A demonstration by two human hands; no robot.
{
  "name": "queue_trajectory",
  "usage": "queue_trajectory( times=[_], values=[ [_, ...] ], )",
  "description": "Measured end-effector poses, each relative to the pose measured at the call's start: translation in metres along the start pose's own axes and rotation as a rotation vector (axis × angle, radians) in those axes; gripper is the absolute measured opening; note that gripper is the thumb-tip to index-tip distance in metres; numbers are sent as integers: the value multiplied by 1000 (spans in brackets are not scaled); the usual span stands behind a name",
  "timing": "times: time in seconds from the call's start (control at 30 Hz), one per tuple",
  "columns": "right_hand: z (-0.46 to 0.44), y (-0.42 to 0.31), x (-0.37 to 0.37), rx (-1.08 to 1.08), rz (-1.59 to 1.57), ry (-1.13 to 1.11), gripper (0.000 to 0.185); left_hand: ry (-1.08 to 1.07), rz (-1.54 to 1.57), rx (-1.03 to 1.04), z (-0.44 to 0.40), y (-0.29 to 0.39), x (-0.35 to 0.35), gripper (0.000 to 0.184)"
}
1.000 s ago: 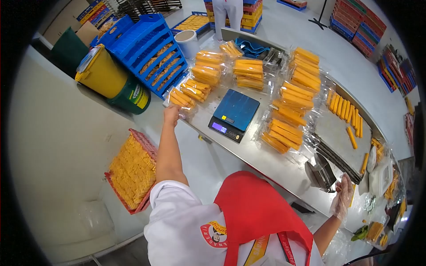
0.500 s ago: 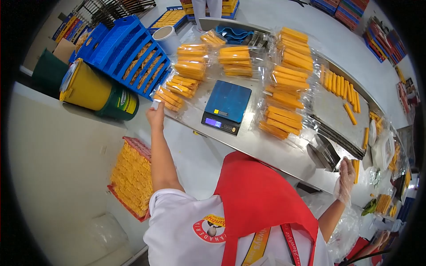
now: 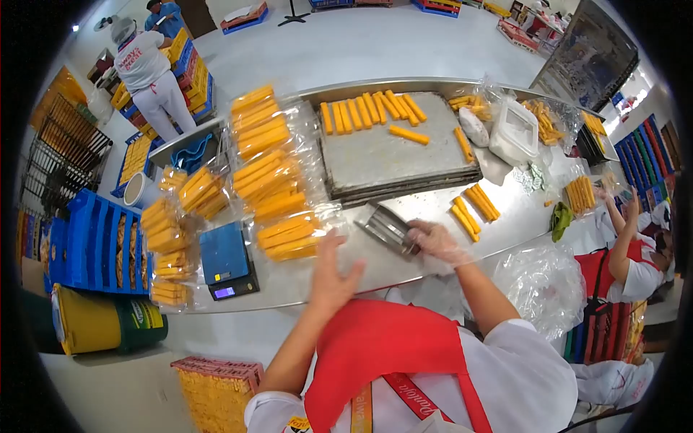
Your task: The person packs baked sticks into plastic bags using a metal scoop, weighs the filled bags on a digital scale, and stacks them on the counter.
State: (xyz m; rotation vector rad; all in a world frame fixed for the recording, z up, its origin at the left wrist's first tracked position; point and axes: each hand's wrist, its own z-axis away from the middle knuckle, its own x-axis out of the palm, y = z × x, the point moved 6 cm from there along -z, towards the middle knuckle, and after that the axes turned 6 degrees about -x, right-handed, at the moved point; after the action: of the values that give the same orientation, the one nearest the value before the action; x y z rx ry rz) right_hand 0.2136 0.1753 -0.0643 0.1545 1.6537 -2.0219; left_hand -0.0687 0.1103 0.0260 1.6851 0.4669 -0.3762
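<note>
My left hand point(image 3: 333, 278) is bare and open, fingers spread, over the near side of the steel table point(image 3: 289, 285). It is nearest to the bags of yellow sticks point(image 3: 289, 234) stacked in a column. My right hand point(image 3: 437, 244), in a clear plastic glove, closes on the near end of a metal scoop point(image 3: 390, 227) lying just below the stacked baking trays point(image 3: 404, 155). Loose yellow sticks point(image 3: 465, 219) lie in two small groups right of that hand. A blue-topped digital scale point(image 3: 225, 256) stands left of my left hand, with nothing on it.
More bagged sticks point(image 3: 167, 227) lie left of the scale. A white tub point(image 3: 514, 130) stands at the right. Blue crates point(image 3: 94, 242) and a yellow bucket point(image 3: 86, 317) are beyond the table's left end. A co-worker point(image 3: 624, 267) reaches in at the right.
The view has swung to the right. My left hand has left the bagged sticks at the table's left end and moved right. My right hand is now on the scoop.
</note>
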Motion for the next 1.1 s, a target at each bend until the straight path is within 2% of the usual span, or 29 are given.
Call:
queue_trajectory(
  times=[0.03, 0.07, 0.1, 0.17, 0.2, 0.23, 0.27, 0.3, 0.37, 0.4, 0.43, 0.5, 0.53, 0.6, 0.7, 0.8, 0.87, 0.97, 1.1],
  values=[
    [2, 10, 10, -12, -75, -75, 58, -23, -137, 86, -5, 8, 31, 76],
    [17, -4, 24, 150, -388, -119, 63, -12, -146, 89, -9, 11, 55, 76],
    [16, 2, 31, 188, -425, -198, 65, -28, -253, 35, -12, 11, 80, 82],
    [19, -17, 19, 130, -344, -258, 62, -25, -369, -29, -23, 18, 105, 89],
    [11, -10, 12, 121, -344, -272, 62, -97, -529, -126, -26, 17, 116, 91],
    [-2, -4, -7, -18, -110, -159, 52, -173, -688, -225, -28, 14, 123, 92],
    [-13, -2, -23, -156, 122, -38, 45, -173, -704, -206, -29, 9, 127, 92],
    [-23, -8, -33, -162, 119, -47, 45, -167, -710, -213, -29, 0, 130, 92],
    [-50, -35, -66, -231, 291, 82, 36, -223, -709, 43, -27, -5, 142, 94],
    [-68, -46, -68, -321, 345, 99, 34, -245, -640, 118, -25, -5, 143, 86],
    [-86, -60, -65, -412, 399, 117, 33, -240, -645, 110, -24, -6, 140, 86],
    [-121, -86, -51, -418, 426, 131, 32, -352, -747, 311, -21, 1, 145, 73],
    [-138, -97, -41, -454, 377, 157, 32, -348, -762, 293, -22, 13, 139, 65],
    [-175, -114, -19, -499, 323, 177, 33, -291, -750, 281, -22, 17, 134, 64],
    [-220, -144, 4, -549, 423, 259, 38, -236, -719, 257, -20, 13, 132, 61],
    [-253, -176, 15, -540, 553, 280, 44, -223, -591, 220, -20, 5, 136, 56],
    [-275, -179, 21, -281, 653, 219, 53, -238, -559, 223, -22, -1, 139, 54],
    [-286, -192, 32, -239, 677, 328, 54, -257, -507, 224, -25, -4, 139, 48],
    [-315, -182, 44, -149, 744, 338, 52, -243, -458, 261, -28, -5, 137, 45]
  ],
)
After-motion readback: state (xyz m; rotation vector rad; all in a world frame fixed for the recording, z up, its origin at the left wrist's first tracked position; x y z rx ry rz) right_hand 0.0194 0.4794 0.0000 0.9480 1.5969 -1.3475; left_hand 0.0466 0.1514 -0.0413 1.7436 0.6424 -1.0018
